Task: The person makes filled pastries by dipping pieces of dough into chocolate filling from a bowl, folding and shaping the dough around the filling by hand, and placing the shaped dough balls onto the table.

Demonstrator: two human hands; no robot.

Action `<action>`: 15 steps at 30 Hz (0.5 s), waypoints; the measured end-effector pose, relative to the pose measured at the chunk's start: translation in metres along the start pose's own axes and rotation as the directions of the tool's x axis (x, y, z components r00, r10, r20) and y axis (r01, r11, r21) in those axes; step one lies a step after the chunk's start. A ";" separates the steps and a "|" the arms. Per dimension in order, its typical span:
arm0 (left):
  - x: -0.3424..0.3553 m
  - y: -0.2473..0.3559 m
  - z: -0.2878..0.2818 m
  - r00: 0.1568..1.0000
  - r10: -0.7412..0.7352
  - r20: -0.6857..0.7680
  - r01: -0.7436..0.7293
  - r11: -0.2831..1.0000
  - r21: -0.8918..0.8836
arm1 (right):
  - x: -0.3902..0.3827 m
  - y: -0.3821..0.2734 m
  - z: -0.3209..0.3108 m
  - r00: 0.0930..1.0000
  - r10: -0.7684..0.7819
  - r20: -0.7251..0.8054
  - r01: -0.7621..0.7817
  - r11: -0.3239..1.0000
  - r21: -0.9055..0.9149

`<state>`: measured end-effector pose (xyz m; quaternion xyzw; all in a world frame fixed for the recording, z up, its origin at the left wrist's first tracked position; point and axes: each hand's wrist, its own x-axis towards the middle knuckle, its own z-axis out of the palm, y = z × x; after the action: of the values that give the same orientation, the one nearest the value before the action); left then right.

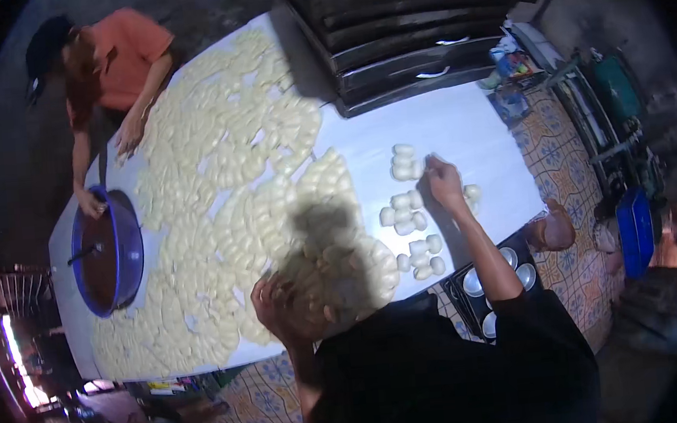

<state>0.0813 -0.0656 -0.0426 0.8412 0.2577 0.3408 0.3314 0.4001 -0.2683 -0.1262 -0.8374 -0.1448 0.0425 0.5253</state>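
Observation:
Rows of pale, shaped dough pieces [236,227] cover the left and middle of the white table [459,122]. My left hand [276,302] is at the near edge of these rows, fingers curled; what they hold, if anything, is hidden. On the right, my right hand [443,181] is closed beside a small cluster of dough balls [405,162]. Anything within its fingers cannot be made out. Nearer to me lie a second cluster of dough balls [404,213] and a third cluster [421,257]. A few more dough balls [472,193] show beyond my right wrist.
A purple-blue basin [134,259] with brown contents stands at the table's left, a co-worker's hand [91,205] at its rim. Stacked dark trays [412,39] occupy the far side. Below my right forearm is a black tray [463,301] with round metal tins [526,276].

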 end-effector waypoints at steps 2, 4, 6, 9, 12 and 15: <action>-0.005 0.004 -0.010 0.869 -0.494 -0.039 0.413 0.766 -0.492 | -0.019 -0.046 0.012 0.924 -0.358 -0.136 0.283 0.878 -0.387; -0.007 0.000 -0.010 0.853 -0.522 -0.018 0.435 0.728 -0.530 | -0.062 -0.104 0.009 0.914 -0.313 0.257 0.335 0.941 -0.042; -0.007 -0.004 -0.001 0.847 -0.528 0.058 0.460 0.675 -0.576 | -0.105 -0.099 0.022 0.702 -0.441 0.559 0.539 0.842 -0.013; -0.013 -0.003 0.006 0.833 -0.545 0.090 0.478 0.631 -0.611 | -0.144 -0.086 0.063 0.708 -0.433 0.558 0.607 0.776 -0.169; -0.023 -0.013 -0.001 0.876 -0.467 0.120 0.436 0.659 -0.614 | -0.144 -0.072 0.075 0.655 -0.352 0.669 0.498 0.866 -0.032; -0.020 -0.014 -0.025 0.877 -0.416 0.241 0.467 0.615 -0.635 | -0.156 -0.159 0.056 0.746 -0.190 0.638 0.126 0.981 0.144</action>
<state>0.0469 -0.0607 -0.0471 0.5837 0.3028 0.2887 0.6959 0.2075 -0.1996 -0.0215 -0.7304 -0.3858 0.2916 0.4823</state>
